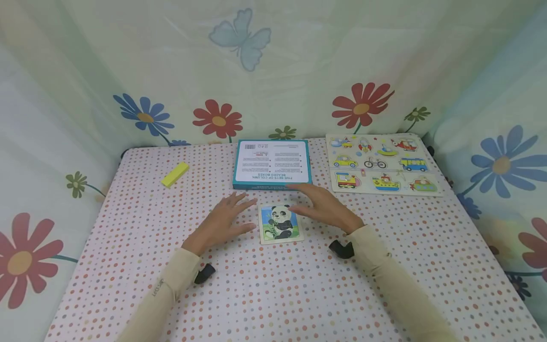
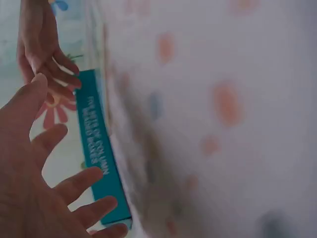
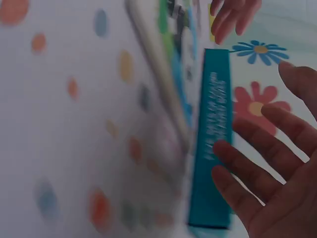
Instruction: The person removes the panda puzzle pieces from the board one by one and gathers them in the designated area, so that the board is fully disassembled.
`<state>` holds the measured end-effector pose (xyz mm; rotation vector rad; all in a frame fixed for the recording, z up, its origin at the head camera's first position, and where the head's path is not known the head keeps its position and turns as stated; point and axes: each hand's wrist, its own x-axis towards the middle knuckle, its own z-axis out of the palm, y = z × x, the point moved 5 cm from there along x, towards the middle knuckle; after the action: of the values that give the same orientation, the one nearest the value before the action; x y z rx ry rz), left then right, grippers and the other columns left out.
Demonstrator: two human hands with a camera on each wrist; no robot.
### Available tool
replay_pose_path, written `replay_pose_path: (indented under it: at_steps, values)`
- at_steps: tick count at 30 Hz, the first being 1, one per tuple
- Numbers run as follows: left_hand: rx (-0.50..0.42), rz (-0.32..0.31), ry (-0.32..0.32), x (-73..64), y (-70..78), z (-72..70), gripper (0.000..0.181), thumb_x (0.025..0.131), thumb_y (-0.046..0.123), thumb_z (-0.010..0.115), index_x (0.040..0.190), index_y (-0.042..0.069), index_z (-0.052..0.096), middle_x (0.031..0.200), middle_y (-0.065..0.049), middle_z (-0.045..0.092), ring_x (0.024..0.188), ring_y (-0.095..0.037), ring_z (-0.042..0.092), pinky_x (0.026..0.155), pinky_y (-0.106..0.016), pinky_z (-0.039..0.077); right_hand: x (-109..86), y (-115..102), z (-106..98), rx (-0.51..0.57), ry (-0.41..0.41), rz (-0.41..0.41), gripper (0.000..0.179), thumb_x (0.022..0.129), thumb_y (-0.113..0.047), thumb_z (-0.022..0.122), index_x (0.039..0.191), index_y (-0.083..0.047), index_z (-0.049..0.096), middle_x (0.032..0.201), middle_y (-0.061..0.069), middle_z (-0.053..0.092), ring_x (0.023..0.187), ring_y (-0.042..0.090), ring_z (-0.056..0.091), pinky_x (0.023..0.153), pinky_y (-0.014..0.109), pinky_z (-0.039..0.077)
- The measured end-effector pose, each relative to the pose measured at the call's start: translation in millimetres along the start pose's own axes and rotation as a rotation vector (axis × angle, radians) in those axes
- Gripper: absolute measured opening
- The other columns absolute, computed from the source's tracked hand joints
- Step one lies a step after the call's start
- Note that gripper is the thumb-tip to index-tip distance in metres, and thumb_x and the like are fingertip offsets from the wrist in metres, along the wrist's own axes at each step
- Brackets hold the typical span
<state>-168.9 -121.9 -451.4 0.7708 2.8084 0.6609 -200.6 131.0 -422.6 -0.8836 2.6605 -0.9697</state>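
A small square panda puzzle (image 1: 280,223) with a pale border lies flat on the table between the two hands. To its left, my left hand (image 1: 224,220) is held with fingers spread and nothing in them. My right hand (image 1: 322,206) is on the other side, its thumb over the puzzle's upper right corner and its fingers reaching toward the front edge of a teal box (image 1: 273,164). Both wrist views show the left hand (image 2: 44,183) and the right hand (image 3: 277,158) with fingers apart, the teal box (image 3: 210,144) beyond them.
At the back right lies a wooden vehicle puzzle board (image 1: 382,164). A yellow block (image 1: 175,175) rests at the back left. The table has a dotted cloth (image 1: 273,294), and flowered curtains (image 1: 290,71) hang behind and on both sides.
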Motion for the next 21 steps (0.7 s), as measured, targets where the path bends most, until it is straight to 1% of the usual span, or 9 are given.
replay_pose_path:
  at_steps: [2, 3, 5, 8, 9, 12, 14, 18, 21]
  values:
    - [-0.042, 0.023, -0.040, -2.3, -2.6, 11.8, 0.064, 0.090, 0.062, 0.050, 0.148, 0.037, 0.036, 0.157, -0.005, 0.026, 0.146, -0.033, 0.014, 0.115, -0.058, 0.019, 9.0, 10, 15, 0.156, -0.024, 0.026, 0.052, 0.092, -0.038, 0.063, 0.137, -0.013, 0.053, 0.138, 0.006, 0.054, 0.128, 0.025, 0.049, 0.105, 0.046, 0.042]
    - [-0.055, 0.048, -0.053, -2.8, -2.1, 16.6, 0.061, 0.092, 0.059, 0.051, 0.146, 0.036, 0.039, 0.157, -0.005, 0.026, 0.146, -0.033, 0.013, 0.115, -0.058, 0.018, 13.5, 14, 21, 0.203, -0.030, 0.028, 0.047, 0.092, -0.034, 0.064, 0.133, -0.011, 0.057, 0.134, 0.006, 0.058, 0.125, 0.024, 0.052, 0.104, 0.044, 0.044]
    - [-0.080, 0.101, -0.062, -2.9, -0.1, 23.7, 0.055, 0.093, 0.053, 0.054, 0.144, 0.035, 0.044, 0.157, -0.007, 0.026, 0.147, -0.034, 0.011, 0.116, -0.059, 0.014, 22.0, 20, 32, 0.277, -0.035, 0.020, 0.039, 0.093, -0.027, 0.064, 0.127, -0.007, 0.061, 0.127, 0.006, 0.062, 0.118, 0.022, 0.057, 0.101, 0.041, 0.046]
    - [-0.095, 0.172, -0.061, -0.9, 2.9, 31.4, 0.048, 0.095, 0.047, 0.055, 0.141, 0.034, 0.049, 0.158, -0.009, 0.023, 0.147, -0.036, 0.007, 0.117, -0.059, 0.006, 32.5, 21, 43, 0.334, -0.025, -0.018, 0.031, 0.094, -0.021, 0.064, 0.120, -0.006, 0.065, 0.121, 0.005, 0.065, 0.112, 0.020, 0.061, 0.100, 0.039, 0.047]
    - [-0.090, 0.185, -0.064, -0.1, 3.3, 33.7, 0.047, 0.095, 0.047, 0.054, 0.141, 0.035, 0.049, 0.159, -0.008, 0.022, 0.147, -0.036, 0.006, 0.117, -0.058, 0.004, 35.3, 21, 46, 0.339, -0.023, -0.032, 0.029, 0.094, -0.020, 0.063, 0.119, -0.006, 0.066, 0.120, 0.005, 0.065, 0.112, 0.020, 0.061, 0.100, 0.039, 0.047]
    - [-0.072, 0.192, -0.068, 1.2, 2.5, 39.7, 0.047, 0.096, 0.049, 0.052, 0.141, 0.037, 0.047, 0.160, -0.007, 0.019, 0.147, -0.035, 0.003, 0.117, -0.058, 0.001, 42.1, 19, 52, 0.339, -0.019, -0.058, 0.026, 0.094, -0.018, 0.063, 0.117, -0.008, 0.068, 0.117, 0.004, 0.066, 0.111, 0.019, 0.060, 0.099, 0.038, 0.048]
    - [-0.062, 0.192, -0.054, 1.4, 2.0, 41.6, 0.048, 0.096, 0.049, 0.051, 0.141, 0.037, 0.047, 0.160, -0.007, 0.019, 0.147, -0.035, 0.002, 0.116, -0.059, 0.000, 45.4, 18, 56, 0.314, -0.013, -0.059, 0.023, 0.094, -0.017, 0.063, 0.115, -0.010, 0.069, 0.116, 0.001, 0.067, 0.110, 0.016, 0.059, 0.099, 0.036, 0.048]
    - [-0.055, 0.189, -0.009, 1.4, 2.7, 42.7, 0.049, 0.095, 0.049, 0.053, 0.142, 0.034, 0.047, 0.159, -0.008, 0.021, 0.147, -0.036, 0.002, 0.116, -0.060, 0.000, 48.7, 17, 60, 0.266, 0.006, -0.077, 0.020, 0.095, -0.017, 0.062, 0.113, -0.013, 0.071, 0.114, -0.002, 0.067, 0.106, 0.014, 0.057, 0.092, 0.036, 0.049]
    - [-0.037, 0.182, 0.011, 2.4, 3.5, 43.5, 0.051, 0.094, 0.051, 0.053, 0.141, 0.033, 0.048, 0.159, -0.008, 0.021, 0.147, -0.036, 0.001, 0.116, -0.060, -0.001, 50.9, 15, 62, 0.261, 0.004, -0.094, 0.020, 0.095, -0.018, 0.061, 0.112, -0.014, 0.072, 0.114, -0.004, 0.067, 0.103, 0.014, 0.054, 0.088, 0.035, 0.046]
